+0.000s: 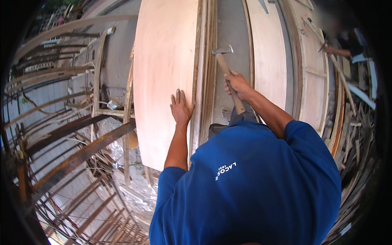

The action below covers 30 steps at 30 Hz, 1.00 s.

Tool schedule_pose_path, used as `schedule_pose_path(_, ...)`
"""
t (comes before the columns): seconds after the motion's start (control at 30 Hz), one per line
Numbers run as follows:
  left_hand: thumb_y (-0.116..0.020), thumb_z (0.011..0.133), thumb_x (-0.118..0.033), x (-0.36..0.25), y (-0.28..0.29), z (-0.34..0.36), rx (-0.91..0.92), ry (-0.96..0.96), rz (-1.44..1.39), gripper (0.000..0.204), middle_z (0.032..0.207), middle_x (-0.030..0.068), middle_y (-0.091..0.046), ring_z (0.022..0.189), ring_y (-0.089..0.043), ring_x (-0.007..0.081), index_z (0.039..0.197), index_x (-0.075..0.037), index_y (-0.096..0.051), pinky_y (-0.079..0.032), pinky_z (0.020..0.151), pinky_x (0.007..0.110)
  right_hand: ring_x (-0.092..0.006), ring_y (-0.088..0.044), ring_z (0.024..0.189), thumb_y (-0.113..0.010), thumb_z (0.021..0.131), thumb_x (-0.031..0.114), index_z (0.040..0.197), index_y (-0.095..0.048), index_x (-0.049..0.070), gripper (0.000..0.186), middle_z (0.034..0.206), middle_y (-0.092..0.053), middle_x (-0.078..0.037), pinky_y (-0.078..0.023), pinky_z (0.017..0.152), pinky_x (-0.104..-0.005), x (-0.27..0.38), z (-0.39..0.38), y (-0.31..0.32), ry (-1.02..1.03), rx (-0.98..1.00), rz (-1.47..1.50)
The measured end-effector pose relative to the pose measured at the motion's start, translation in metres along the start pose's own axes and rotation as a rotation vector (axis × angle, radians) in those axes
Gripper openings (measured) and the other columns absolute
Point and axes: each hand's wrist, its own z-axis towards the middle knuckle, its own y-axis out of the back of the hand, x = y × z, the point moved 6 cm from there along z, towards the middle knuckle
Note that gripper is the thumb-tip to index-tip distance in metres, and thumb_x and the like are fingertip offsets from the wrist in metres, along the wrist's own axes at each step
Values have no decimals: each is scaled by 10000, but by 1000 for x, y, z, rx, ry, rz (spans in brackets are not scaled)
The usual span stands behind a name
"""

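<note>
In the head view, the person in the blue shirt (261, 179) was bent over a long pale panel (163, 69), which ran away from the body on the left of the work. The left hand (182, 111) lay on its face near the right-hand edge, palm down, the fingers a little apart and pointing away from the body; its grip was spread, pinching nothing.

The hatchet (224, 66) was in the right hand (238, 85), whose grip was wrapped round the lower half of the wooden handle, with the butt poking out below, toward the dark trousers (241, 117). Its metal head (223, 50) was at the far end, in front of the grey floor (233, 26) that showed between the panel and a second panel (269, 61). I couldn't tell how high it was above that floor.

Brown board edges (209, 61) lined up along the right of the first panel. Farther right stood a framed panel (313, 81), and beyond it a co-worker's hand (329, 49) was beside a pale pole (342, 77). Dark beams (83, 156) crossed the left side, and wood scraps (355, 139) were piled at the right.
</note>
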Motion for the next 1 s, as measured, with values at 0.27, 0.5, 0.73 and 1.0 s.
schedule_pose_path(0.27,-802,835,-503,2,-2,-3,-5,-47,-8,909,1670,105,-366,1522,-312,447,1572,-109,-445,-357,1177,632,-166,-549,551,-565,1042,158,1672,-166,141,746,734,-558,-49,-472,464,-331,-56,9,-82,-31,56,97)
schedule_pose_path(0.5,-770,869,-428,9,-11,3,18,-47,-64,844,1670,109,-368,1537,-280,449,1578,-113,-438,-320,1203,625,-176,-577,581,-556,1032,134,1668,-82,164,794,824,-592,-94,-496,482,-349,-57,-1,-120,30,-225,312)
schedule_pose_path(0.73,-565,1004,-485,21,-18,-3,-15,-108,-15,670,1664,84,-390,1556,-276,399,1571,-142,-465,-327,1201,604,-173,-547,579,-551,981,71,1615,-124,176,771,782,-543,-94,-491,491,-346,-73,16,-159,5,-77,373)
schedule_pose_path(1.0,-608,954,-588,17,-21,0,6,-31,-9,815,1698,76,-319,1567,-227,416,1601,-135,-406,-263,1205,653,-245,-649,707,-568,999,100,1672,-140,157,800,990,-669,-160,-554,597,-369,-99,40,-128,252,-240,-75)
